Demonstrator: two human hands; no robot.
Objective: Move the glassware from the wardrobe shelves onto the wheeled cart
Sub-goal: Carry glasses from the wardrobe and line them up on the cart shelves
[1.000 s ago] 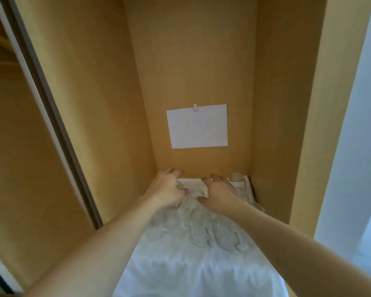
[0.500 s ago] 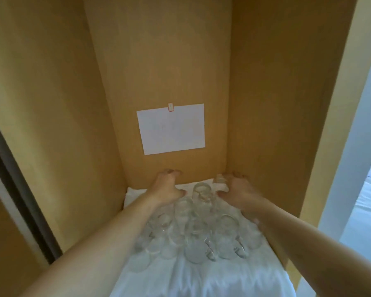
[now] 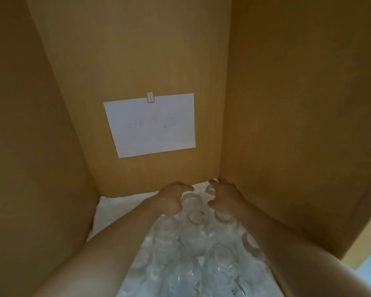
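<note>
Since half a second ago I've leaned closer, and my left hand point(image 3: 169, 200) and right hand point(image 3: 225, 196) curl around the far, upright glasses point(image 3: 191, 213) standing between them on the white cloth point(image 3: 116, 206).

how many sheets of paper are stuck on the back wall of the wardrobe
1: a white sheet of paper taped at its top edge to the back panel, above both hands and the glasses.

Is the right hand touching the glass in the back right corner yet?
Touching. The head view shows the right hand with fingers curled over the rim of the back corner glass, no gap visible between them.
</note>
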